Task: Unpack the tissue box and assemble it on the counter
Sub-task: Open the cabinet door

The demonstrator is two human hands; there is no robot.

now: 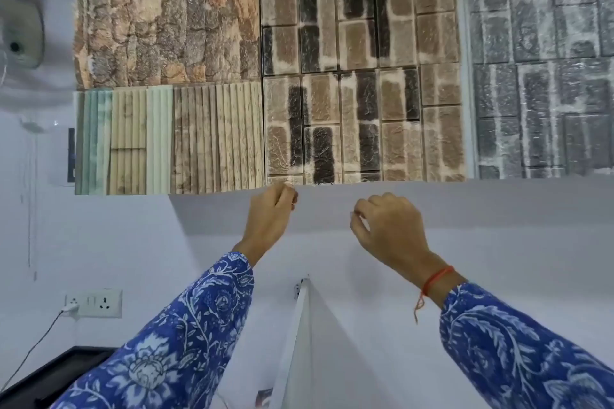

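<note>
A large white box panel [481, 259] is raised in front of me, covering the lower right of the view. Its top flap [498, 202] ends in an edge just under the brick wall samples, and a folded corner [307, 279] runs downward between my arms. My left hand [270, 219] pinches the flap's top edge with thumb and fingertips. Further right and slightly lower, my right hand [388, 229] has its fingers curled against the flap's face; whether it grips the flap is hidden. Both arms wear blue floral sleeves, and the right wrist has a red thread.
A black counter [50, 372] shows at the bottom left. Above it a wall socket [93, 302] has a plug and cable. A wall fan [20, 33] hangs at the upper left. Stone and brick sample panels [332, 60] cover the wall ahead.
</note>
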